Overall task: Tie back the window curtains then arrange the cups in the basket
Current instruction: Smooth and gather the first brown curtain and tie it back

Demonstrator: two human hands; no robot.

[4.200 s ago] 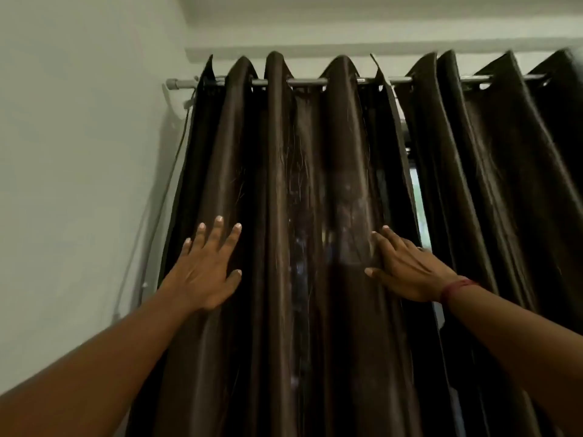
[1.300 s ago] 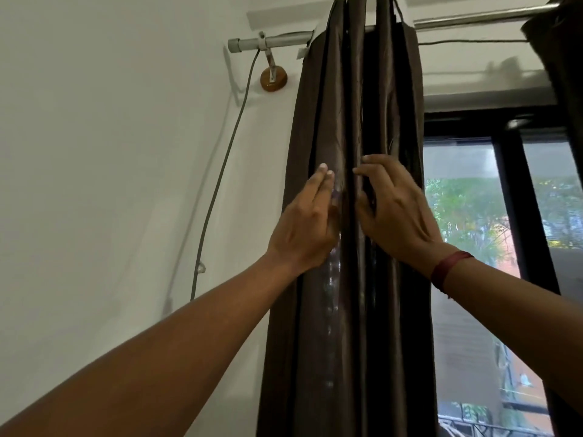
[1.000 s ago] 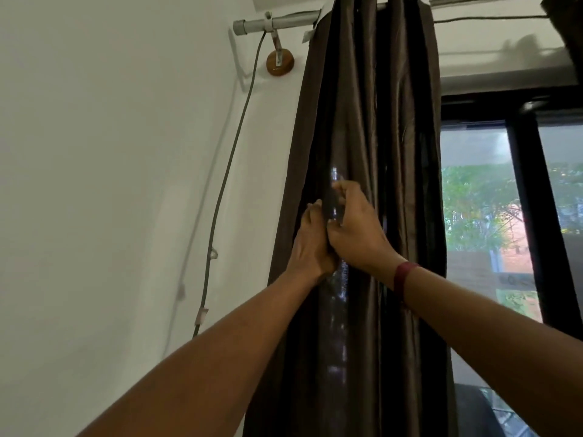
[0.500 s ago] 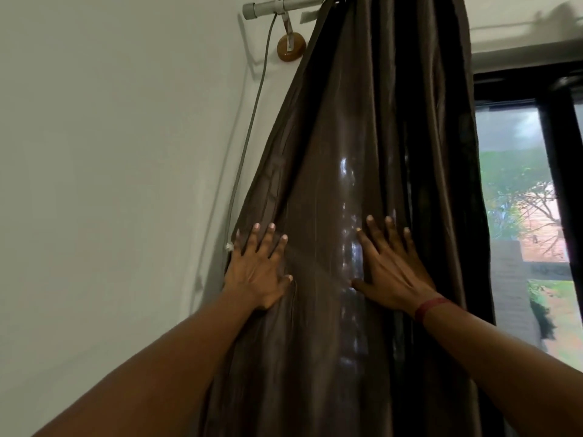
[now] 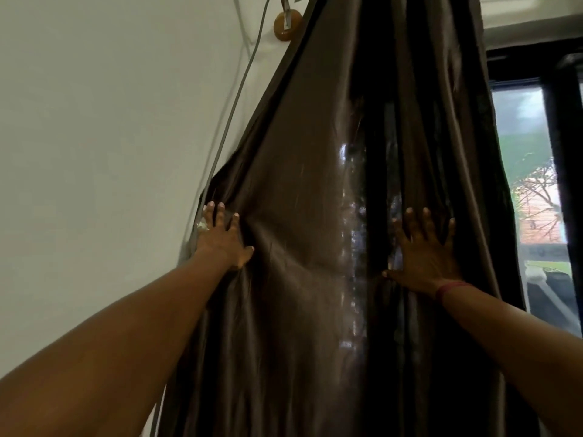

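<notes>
Both hands lie flat on the cloth, fingers straight and spread, gripping nothing, palms pressed on. The left hand (image 5: 224, 238) sits at the outer edge of the curtain (image 5: 299, 184), fingertips near the hem. The right hand (image 5: 426, 250) is level w/ it, well apart, on the darker pleats.

Btwn the two, the fabric is stretched into a broad, smooth panel w/ shallow creases fanning from the left palm. Material: dark brown, satiny, w/ a glossy vertical streak just left of the right thumb. Right of the right hand it hangs in deep, narrow folds, nearly black. Above the hands the curtain narrows toward the top, so its left edge runs at a slant; below them it drops loose past both forearms.

A red band (image 5: 449, 287) circles the right wrist. Beside the left little finger is a small white lump (image 5: 203, 226) — can't tell what.

Left of that hand: a plain, pale, matte wall (image 5: 94, 121) w/ a thin grey cable (image 5: 233, 102) running up toward a round wooden disc (image 5: 285, 26). Beyond the right hand: a black window frame (image 5: 564, 152) and glass (image 5: 533, 190) — blurred greenery behind.
</notes>
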